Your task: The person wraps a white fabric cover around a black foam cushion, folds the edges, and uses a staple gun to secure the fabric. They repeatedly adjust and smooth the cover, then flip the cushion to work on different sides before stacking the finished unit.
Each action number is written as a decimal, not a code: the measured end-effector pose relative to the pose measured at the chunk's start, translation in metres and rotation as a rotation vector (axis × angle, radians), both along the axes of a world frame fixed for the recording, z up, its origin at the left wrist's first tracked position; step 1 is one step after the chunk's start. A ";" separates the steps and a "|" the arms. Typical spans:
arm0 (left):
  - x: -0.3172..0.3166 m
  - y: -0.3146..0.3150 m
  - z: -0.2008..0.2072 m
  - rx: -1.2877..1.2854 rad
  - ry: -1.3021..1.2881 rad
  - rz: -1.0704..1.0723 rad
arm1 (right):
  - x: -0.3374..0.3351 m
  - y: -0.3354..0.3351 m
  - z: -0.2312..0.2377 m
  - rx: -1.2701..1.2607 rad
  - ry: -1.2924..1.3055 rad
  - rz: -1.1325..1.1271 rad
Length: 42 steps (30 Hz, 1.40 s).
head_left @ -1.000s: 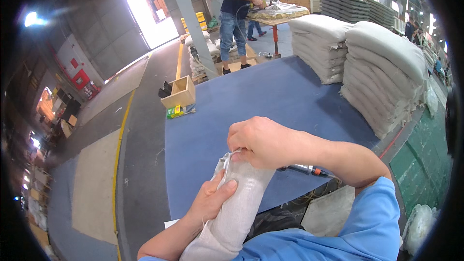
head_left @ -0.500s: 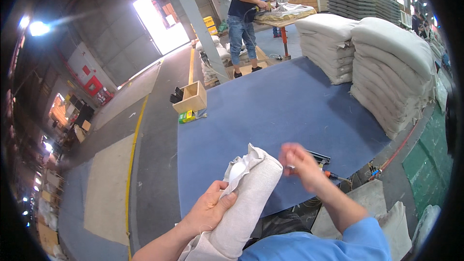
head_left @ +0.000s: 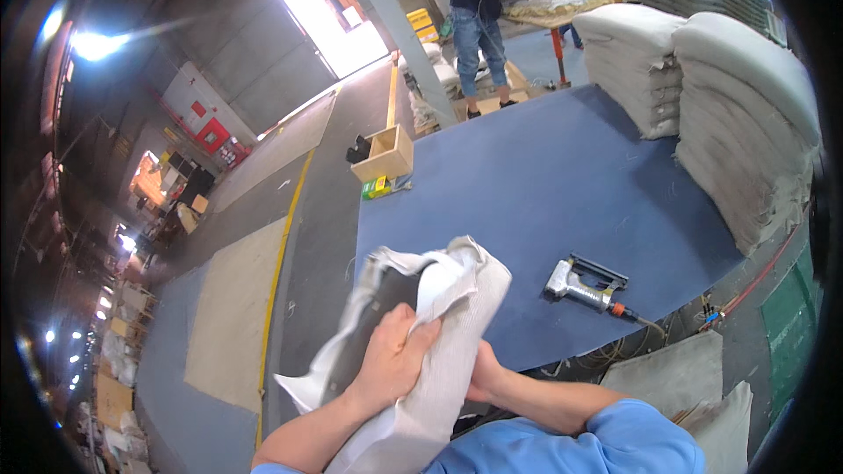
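A blue worktable (head_left: 544, 175) is carrying a staple gun (head_left: 584, 284), right of the hands, and seemingly stacked cushions (head_left: 702, 96) beyond.

A wide blue tabletop (head_left: 562, 184) filled the middle of a dim warehouse. Grey concrete floor (head_left: 325, 211) with a yellow line (head_left: 279, 272) ran toward a bright open doorway (head_left: 338, 22). Stacks of pale cushions (head_left: 746, 114) stood at right.
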<state>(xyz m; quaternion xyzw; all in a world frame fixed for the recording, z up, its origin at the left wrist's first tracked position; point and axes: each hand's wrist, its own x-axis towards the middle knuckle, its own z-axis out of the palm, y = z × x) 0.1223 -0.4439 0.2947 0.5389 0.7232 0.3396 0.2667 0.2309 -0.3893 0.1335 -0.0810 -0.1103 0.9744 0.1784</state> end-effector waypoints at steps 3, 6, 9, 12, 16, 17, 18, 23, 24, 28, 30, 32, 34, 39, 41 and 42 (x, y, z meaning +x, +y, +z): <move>-0.026 0.028 -0.036 0.039 0.373 0.069 | -0.076 0.033 -0.059 -0.150 0.217 0.100; -0.042 0.107 -0.101 0.025 0.555 0.118 | -0.110 0.113 -0.121 -0.101 0.407 -0.008; -0.098 0.094 -0.202 0.014 0.590 0.374 | -0.121 0.124 -0.128 -0.091 0.003 -0.029; -0.106 0.117 -0.251 -0.025 0.669 0.370 | -0.096 0.176 -0.163 0.169 -0.248 -0.070; -0.103 0.113 -0.297 -0.042 0.732 0.383 | -0.077 0.224 -0.171 0.387 -0.438 -0.360; -0.103 0.112 -0.301 -0.043 0.745 0.379 | -0.082 0.234 -0.171 0.403 -0.444 -0.480; -0.101 0.117 -0.302 -0.034 0.717 0.362 | -0.086 0.248 -0.172 0.386 -0.439 -0.559; -0.105 0.121 -0.302 -0.012 0.658 0.306 | -0.143 0.281 -0.185 0.278 -0.346 -0.798; -0.104 0.122 -0.300 -0.002 0.646 0.298 | -0.152 0.281 -0.187 0.278 -0.296 -0.814; -0.104 0.123 -0.294 -0.128 0.610 0.295 | -0.182 0.267 -0.200 0.199 -0.248 -0.759; -0.104 0.125 -0.289 -0.188 0.575 0.279 | -0.186 0.261 -0.199 0.181 -0.250 -0.773; -0.105 0.125 -0.288 -0.181 0.545 0.300 | -0.190 0.255 -0.199 0.141 -0.238 -0.801; -0.106 0.127 -0.288 -0.188 0.527 0.301 | -0.188 0.248 -0.202 0.145 -0.232 -0.808; -0.106 0.126 -0.287 -0.195 0.496 0.305 | -0.185 0.237 -0.199 0.207 -0.276 -0.770; -0.106 0.124 -0.287 -0.195 0.501 0.309 | -0.185 0.234 -0.195 0.225 -0.302 -0.760; -0.106 0.123 -0.287 -0.192 0.502 0.307 | -0.184 0.233 -0.194 0.230 -0.311 -0.754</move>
